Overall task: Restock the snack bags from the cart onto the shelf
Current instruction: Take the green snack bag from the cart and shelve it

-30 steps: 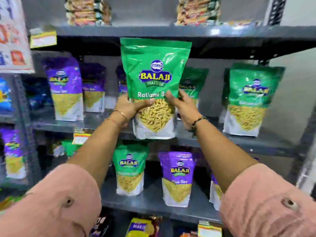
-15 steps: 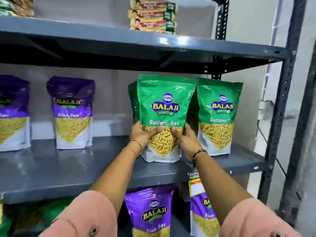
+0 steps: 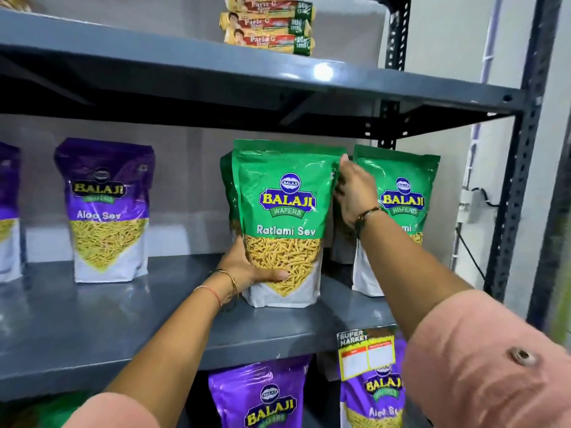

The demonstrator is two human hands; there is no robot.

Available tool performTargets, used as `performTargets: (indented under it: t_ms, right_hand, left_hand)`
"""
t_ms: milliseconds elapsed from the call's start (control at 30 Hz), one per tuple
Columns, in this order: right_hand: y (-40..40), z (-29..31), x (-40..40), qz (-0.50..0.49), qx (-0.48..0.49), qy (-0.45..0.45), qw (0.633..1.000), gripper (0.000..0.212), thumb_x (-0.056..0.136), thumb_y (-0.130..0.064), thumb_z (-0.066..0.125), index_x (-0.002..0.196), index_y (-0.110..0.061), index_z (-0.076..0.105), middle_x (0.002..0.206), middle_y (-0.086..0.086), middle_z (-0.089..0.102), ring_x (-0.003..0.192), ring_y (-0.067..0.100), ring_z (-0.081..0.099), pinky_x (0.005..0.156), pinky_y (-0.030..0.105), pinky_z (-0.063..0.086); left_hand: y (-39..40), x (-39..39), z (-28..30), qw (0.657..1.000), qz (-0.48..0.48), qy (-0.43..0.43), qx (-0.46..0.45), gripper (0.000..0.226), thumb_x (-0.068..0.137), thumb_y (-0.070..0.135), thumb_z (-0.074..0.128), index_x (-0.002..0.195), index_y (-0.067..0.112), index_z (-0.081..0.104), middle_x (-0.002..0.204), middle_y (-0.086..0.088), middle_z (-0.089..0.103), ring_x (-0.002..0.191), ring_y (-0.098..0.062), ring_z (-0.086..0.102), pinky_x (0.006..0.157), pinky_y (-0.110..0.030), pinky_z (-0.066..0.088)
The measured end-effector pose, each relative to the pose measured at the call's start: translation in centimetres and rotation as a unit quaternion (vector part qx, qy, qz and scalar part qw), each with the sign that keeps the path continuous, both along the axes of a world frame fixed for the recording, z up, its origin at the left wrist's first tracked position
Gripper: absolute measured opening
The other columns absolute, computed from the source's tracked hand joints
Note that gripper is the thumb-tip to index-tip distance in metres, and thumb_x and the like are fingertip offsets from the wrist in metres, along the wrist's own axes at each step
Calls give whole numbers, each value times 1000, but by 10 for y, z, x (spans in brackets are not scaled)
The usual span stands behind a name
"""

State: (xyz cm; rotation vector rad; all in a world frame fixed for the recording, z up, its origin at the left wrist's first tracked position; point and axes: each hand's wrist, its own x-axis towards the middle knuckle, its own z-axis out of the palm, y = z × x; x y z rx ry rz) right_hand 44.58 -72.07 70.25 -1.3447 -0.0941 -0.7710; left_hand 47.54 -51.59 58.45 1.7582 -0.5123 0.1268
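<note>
Green Ratlami Sev bag [image 3: 285, 223] stands upright on the grey shelf [image 3: 92, 329], its base down. Left hand [image 3: 247, 270] grips its lower left edge; right hand [image 3: 355, 193], fingers loosely spread, touches its top right corner. Placement nearly complete; release remains. The cart is out of view. This level: three green bags, two purple.

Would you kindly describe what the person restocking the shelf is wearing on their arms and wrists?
Both arms wear salmon-pink sleeves pushed up above the elbow; the right sleeve shows a small round metal button. The left wrist carries thin gold bangles and a red thread. The right wrist has a dark beaded bracelet. Forearms and hands are otherwise bare.
</note>
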Motion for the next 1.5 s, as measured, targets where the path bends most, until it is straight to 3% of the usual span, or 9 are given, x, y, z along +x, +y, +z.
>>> performTargets:
  t_ms: [100,500,667,867,933,1000,1167,1300,1500]
  right_hand:
    - [3,17,4,-88,-32,-37,995,32,89,-18,63,114,2,64,101,5,67,85,12,57,67,4,47]
    - [10,-16,0,-37,-38,33,998,38,91,-45,53,106,-13,68,97,13,70,83,23,61,69,31,53]
    - [12,-19,-5,-57,-100,16,993,38,96,-31,50,110,0,65,111,2,66,113,18,58,96,24,39]
    - [15,-28,-2,-62,-77,27,995,36,95,-39,49,108,-11,67,73,-14,67,74,8,55,75,25,47]
    - [22,-31,-8,-87,-89,31,992,41,94,-42,48,117,-10,60,97,3,71,91,17,62,86,34,50]
    - [32,-33,-15,-163,-64,-15,985,42,94,-36,51,126,-10,53,123,8,63,113,20,58,104,39,45]
    - [76,-29,-49,-366,-175,-217,888,35,87,-24,54,120,-12,58,114,8,63,105,26,55,96,36,39]
    - [141,-44,-73,-254,-283,-319,868,32,88,-18,55,118,-8,60,112,9,65,104,29,58,95,38,40]
    - [249,-116,-110,-43,-321,-302,897,30,86,-18,56,116,-13,61,111,7,64,102,27,56,91,37,41]
  left_hand:
    - [4,-7,0,999,-20,-3,-25,120,15,42,93,123,23,45,119,3,66,110,-17,62,101,-42,49]
    - [-1,-27,-1,999,51,-1,-20,109,20,42,92,116,29,42,119,8,62,112,-16,59,103,-40,48]
    - [-5,-29,0,999,44,2,-24,108,20,39,93,117,28,45,119,6,64,111,-16,61,103,-41,48]
    - [-6,-30,-2,998,51,7,-30,103,31,30,95,120,25,43,122,4,63,114,-18,59,105,-41,46]
    - [-5,-31,0,999,46,13,-23,95,39,25,94,116,27,40,116,7,61,113,-17,57,105,-37,45]
    - [-2,-33,4,998,46,9,-30,89,48,26,91,117,25,37,111,8,58,112,-18,56,101,-32,44]
    - [20,-50,27,970,200,-75,-113,56,79,34,70,122,6,48,117,-8,59,103,-16,54,91,-22,41]
    - [67,-79,31,930,303,-162,-132,33,85,20,65,108,-4,59,99,-10,63,89,-12,55,73,0,41]
    - [174,-152,-18,894,412,-160,-78,28,84,5,64,106,-10,56,101,-20,64,91,-18,56,84,-24,48]
